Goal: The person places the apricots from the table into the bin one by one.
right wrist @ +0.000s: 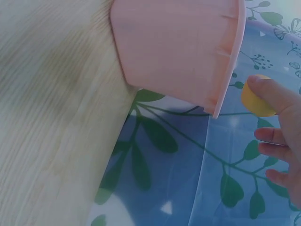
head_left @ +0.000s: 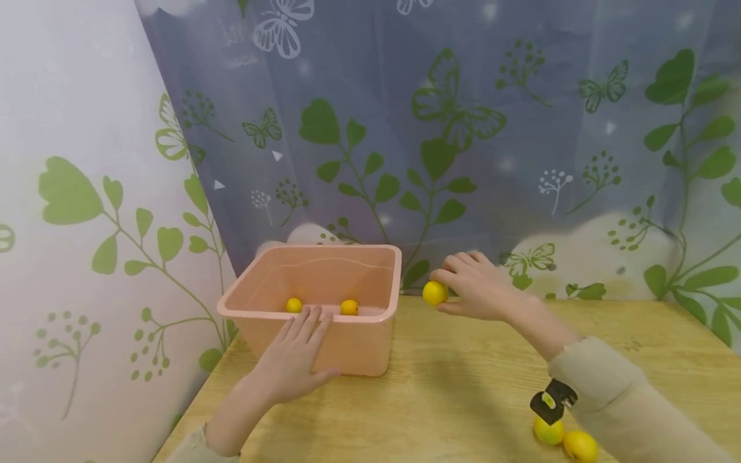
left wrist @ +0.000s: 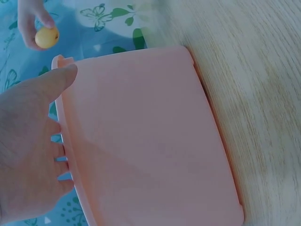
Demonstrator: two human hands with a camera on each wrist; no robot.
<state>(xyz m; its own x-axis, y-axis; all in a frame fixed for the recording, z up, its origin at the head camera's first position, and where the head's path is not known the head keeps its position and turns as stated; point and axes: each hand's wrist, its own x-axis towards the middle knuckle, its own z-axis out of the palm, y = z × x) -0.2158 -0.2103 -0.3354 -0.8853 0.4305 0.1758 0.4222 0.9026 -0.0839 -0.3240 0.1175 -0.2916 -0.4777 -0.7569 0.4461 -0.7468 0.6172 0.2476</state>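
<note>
A round yellow fruit (head_left: 435, 292), like a small lemon or orange, is pinched between the thumb and fingers of my right hand (head_left: 477, 289). That hand is in the air just right of a pink plastic bin (head_left: 370, 347). My left hand (head_left: 295, 363) rests on the bin's near rim with its fingers straight across it, its thumb (left wrist: 63, 80) along the outer wall. Inside the bin lie two similar fruits, one on the left (head_left: 294, 305) and one on the right (head_left: 349, 307). The right wrist view shows the held fruit (right wrist: 257, 99) beyond the bin's rim.
Two more yellow fruits, one greenish (head_left: 548, 431) and one deeper yellow (head_left: 581, 445), lie on the wooden table (head_left: 463, 399) by my right forearm. A black wrist camera (head_left: 554, 401) partly overlaps them. Behind the table hangs a blue leaf-patterned cloth (head_left: 376, 77).
</note>
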